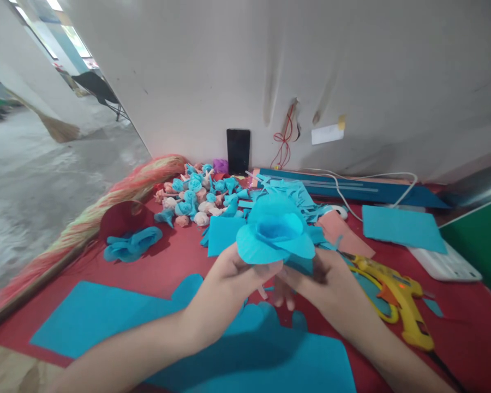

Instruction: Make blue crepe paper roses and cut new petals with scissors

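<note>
Both my hands hold a blue paper flower [276,229] up above the table, its rounded petals open around a hollow centre. My left hand [239,278] grips it from the left with the thumb pressed under the petals. From the right, my right hand [315,278] pinches its lower edge, some fingers hanging below. Beneath my hands lie blue sheets [262,355] with scalloped edges. A yellow glue gun [401,295] with a lit orange spot rests beside my right forearm. Another blue petal piece [133,244] lies to the left.
Several small blue and pink paper flowers [194,194] are heaped at the back. A phone [238,151] leans on the wall. Blue strips [290,191] and a blue pad [403,225] lie behind and right. A broom [106,202] runs along the left edge.
</note>
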The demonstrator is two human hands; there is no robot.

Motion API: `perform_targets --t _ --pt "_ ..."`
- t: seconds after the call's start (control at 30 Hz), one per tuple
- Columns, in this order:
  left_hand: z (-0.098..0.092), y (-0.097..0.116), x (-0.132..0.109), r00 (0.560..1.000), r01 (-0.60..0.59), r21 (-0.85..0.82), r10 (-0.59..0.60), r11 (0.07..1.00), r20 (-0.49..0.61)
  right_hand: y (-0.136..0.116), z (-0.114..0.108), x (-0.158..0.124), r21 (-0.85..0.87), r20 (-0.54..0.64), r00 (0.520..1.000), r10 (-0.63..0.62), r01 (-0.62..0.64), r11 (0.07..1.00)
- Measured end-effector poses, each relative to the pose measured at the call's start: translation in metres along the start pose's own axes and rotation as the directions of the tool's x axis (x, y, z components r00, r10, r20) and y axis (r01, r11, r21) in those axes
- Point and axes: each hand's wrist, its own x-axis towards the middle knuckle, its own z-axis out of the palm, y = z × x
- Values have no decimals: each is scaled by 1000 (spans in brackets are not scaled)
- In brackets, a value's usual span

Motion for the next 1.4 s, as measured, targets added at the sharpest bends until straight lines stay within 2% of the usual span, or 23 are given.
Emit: perform_targets --t 0.17,0.27,0.33,0.4,0.53,0.77,0.97,1.17,1.3,1.4 --pt "2 3 1 997 -16 -20 18 1000 80 -1 1 0 -57 -17 1000 23 -24 998" --pt "0 5 1 998 -24 -100 31 995 61 0 -1 -1 84 -12 996 83 -82 993" --pt "-3 6 1 996 -69 -177 77 982 40 -3 -3 -3 199 45 991 122 -129 971" --pt "-6 7 1 990 -106 -229 123 968 62 -7 -4 -5 285 98 984 147 -169 943" --pt "-7 6 0 986 -116 -146 131 982 99 -17 -4 -8 388 177 970 168 -226 893" --pt "-4 0 -1 974 -151 -123 169 981 152 -16 -5 -11 418 214 954 208 -282 864" --pt "-8 -1 -4 966 -183 -97 197 978 168 -12 -3 -10 375 216 959 182 -254 891" --pt "-11 -5 -5 980 -137 -84 148 987 136 -11 -2 -11 420 217 964 154 -235 877" --pt "-9 -1 -4 977 -116 -118 135 986 163 -12 -2 -12 409 221 961 166 -246 879" --pt "-7 3 -4 984 -106 -88 117 990 132 -12 -3 -12 394 222 960 173 -250 884"
